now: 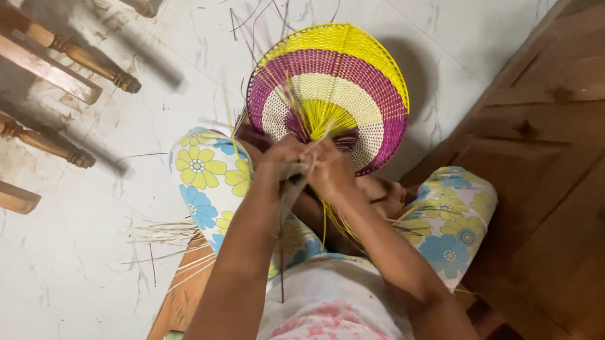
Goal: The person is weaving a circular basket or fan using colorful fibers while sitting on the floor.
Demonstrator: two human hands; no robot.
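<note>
A round woven fan (334, 83) in yellow, purple and cream bands stands out over the floor in front of my knees. My left hand (281, 156) and my right hand (329, 167) are closed together at the fan's base, where its yellow and purple strips gather. Both grip the bundle of strips (310, 145); loose yellow strands (334, 222) hang down between my legs. My knees are covered in floral cloth (205, 171).
Turned wooden chair legs (67, 55) stand at the left. A brown wooden cabinet (578, 184) with a knob fills the right. Loose straw strips (168, 235) lie on the pale tiled floor by my left knee, beside a wooden seat edge (180, 303).
</note>
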